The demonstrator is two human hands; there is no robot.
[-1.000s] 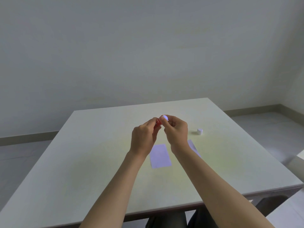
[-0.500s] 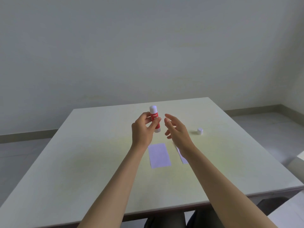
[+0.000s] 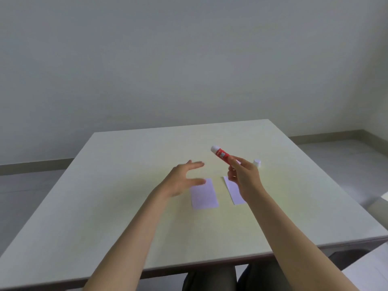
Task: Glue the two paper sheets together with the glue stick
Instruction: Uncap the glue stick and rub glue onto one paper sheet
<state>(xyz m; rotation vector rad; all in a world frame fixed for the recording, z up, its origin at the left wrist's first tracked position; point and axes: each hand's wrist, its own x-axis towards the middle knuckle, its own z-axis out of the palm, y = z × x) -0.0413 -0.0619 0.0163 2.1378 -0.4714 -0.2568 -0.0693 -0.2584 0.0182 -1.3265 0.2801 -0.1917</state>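
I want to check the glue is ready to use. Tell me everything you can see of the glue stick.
The glue stick is a small red tube with a printed label and a white tip, looking like plastic. Its cap is off: a white cap stands apart on the table. The right hand grips the tube's lower end, holding it above the table, tilted with the white tip up and leftward.

We note a matt, pale worktop (image 3: 130, 185) with faint wood-grain laminate; two smooth matt paper sheets (image 3: 204, 194); a glossy red plastic glue stick (image 3: 222, 154); a white plastic cap (image 3: 257, 162).
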